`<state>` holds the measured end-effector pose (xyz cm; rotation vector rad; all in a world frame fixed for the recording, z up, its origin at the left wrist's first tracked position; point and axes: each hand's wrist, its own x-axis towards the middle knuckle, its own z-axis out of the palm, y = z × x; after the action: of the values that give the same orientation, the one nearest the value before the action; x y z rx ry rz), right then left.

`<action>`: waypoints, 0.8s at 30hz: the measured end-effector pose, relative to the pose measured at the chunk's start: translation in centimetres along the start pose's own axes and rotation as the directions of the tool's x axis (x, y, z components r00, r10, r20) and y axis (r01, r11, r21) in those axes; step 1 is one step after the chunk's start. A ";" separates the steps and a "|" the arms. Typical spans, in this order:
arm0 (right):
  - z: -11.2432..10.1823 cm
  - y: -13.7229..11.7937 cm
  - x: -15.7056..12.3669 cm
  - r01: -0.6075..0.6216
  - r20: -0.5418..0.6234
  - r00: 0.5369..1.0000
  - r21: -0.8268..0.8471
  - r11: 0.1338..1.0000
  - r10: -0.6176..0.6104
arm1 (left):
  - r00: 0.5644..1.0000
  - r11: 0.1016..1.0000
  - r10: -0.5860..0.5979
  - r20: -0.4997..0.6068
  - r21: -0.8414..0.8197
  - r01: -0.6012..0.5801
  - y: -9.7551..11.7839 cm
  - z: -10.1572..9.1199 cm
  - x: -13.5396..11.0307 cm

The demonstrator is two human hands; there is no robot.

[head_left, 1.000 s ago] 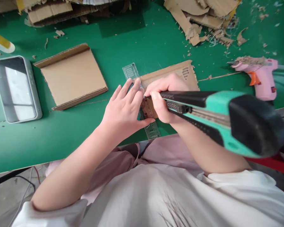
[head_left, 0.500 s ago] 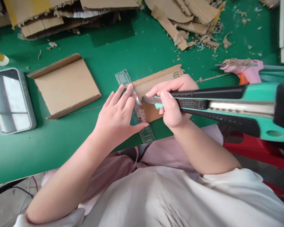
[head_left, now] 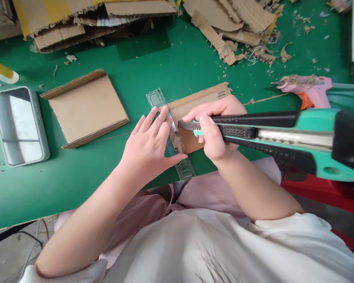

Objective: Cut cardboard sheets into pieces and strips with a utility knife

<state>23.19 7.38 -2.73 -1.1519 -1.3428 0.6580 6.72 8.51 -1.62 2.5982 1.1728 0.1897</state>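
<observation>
A small piece of brown cardboard [head_left: 191, 101] lies on the green table [head_left: 153, 67] with a clear plastic ruler [head_left: 155, 98] laid along its left edge. My left hand [head_left: 149, 147] lies flat on the ruler with fingers stretched out, pressing it down. My right hand [head_left: 214, 129] is closed round a teal and black utility knife [head_left: 283, 135]. The knife's blade tip rests at the ruler's edge on the cardboard. The knife's handle runs off to the right, close to the camera.
A larger folded cardboard piece [head_left: 85, 106] lies to the left, beside a grey phone-like slab [head_left: 19, 125]. A pink glue gun [head_left: 309, 88] sits at the right. Torn cardboard scraps [head_left: 238, 27] and flattened boxes [head_left: 76, 19] line the far side.
The knife's blade has lifted from low on the cardboard edge to higher along the ruler, and the handle has levelled. My left hand still presses the ruler. The view shifted slightly.
</observation>
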 end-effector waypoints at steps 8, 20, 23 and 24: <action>0.2 -0.1 -0.3 0.039 0.051 0.998 -0.050 0.998 -0.037 | 1.000 1.000 -0.005 0.009 0.007 0.005 0.1 -0.2 0.0; 0.3 -1.5 -1.1 0.062 0.061 0.997 -0.221 0.973 -0.050 | 1.000 1.000 0.000 -0.020 0.006 0.000 0.2 0.0 0.0; 0.1 -1.5 -1.3 0.022 0.069 0.998 -0.220 0.975 -0.007 | 1.000 1.000 0.000 -0.017 0.006 0.000 0.2 0.0 0.0; 0.0 -1.5 -1.3 0.011 0.064 0.998 -0.221 0.975 0.003 | 1.000 1.000 -0.001 -0.015 0.005 0.001 0.2 0.0 0.0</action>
<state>22.61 5.69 -1.93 -1.3146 -1.5013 0.5558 6.84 8.34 -1.57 2.6045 1.1807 0.2064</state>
